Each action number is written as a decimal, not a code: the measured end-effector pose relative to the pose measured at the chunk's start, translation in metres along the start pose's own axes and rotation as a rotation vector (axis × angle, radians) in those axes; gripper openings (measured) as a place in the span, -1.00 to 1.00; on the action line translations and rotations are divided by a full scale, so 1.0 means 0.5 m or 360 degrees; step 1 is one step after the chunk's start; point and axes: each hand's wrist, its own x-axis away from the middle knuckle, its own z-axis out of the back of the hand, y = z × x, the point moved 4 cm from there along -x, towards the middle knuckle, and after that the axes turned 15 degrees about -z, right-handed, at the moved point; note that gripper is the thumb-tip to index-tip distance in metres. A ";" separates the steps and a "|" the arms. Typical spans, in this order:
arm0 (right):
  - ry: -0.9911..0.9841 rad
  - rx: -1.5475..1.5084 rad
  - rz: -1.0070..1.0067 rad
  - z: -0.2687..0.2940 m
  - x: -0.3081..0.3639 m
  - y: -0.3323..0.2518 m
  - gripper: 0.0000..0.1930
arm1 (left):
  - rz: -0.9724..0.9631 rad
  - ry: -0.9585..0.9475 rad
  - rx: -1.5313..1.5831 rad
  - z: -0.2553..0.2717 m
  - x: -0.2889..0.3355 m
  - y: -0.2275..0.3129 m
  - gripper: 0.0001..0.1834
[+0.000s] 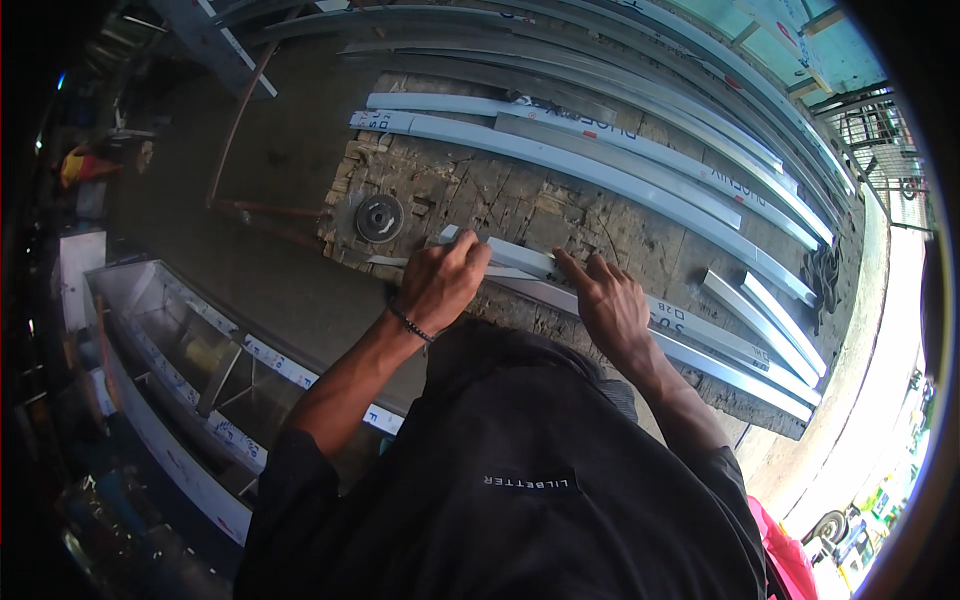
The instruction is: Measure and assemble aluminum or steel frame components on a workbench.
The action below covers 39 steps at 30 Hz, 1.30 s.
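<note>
My left hand, with a dark bracelet at the wrist, is closed over the left part of a film-covered metal strip at the near edge of a worn wooden workbench. The fingers of my right hand are curled onto the same strip farther right, the index finger along it. My palms hide parts of the strip. Another pale metal strip runs just below, slanting to the right. A round grinding disc lies flat on the bench, left of and beyond my left hand.
Several long metal profiles lie across the far side of the bench. Two short strips rest near its right end, by a dark cord. A large metal frame stands at the left. Something pink shows at lower right.
</note>
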 end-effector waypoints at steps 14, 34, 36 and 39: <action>0.0013 0.0034 0.0095 -0.010 0.015 -0.005 -0.28 | 0.0040 -0.0180 -0.0021 0.003 0.003 -0.067 -0.67; 0.0265 -0.0107 0.0063 -0.029 -0.012 0.057 -0.33 | 0.1590 0.0695 0.1094 -0.026 0.371 -0.269 -0.86; 0.0211 -0.0244 -0.0017 -0.041 -0.018 0.061 -0.27 | 0.1806 0.0808 0.1204 -0.070 0.436 -0.221 -0.86; 0.0137 -0.0326 -0.0087 -0.063 -0.025 0.064 -0.23 | 0.2018 0.1050 0.1245 -0.155 0.527 -0.168 -0.86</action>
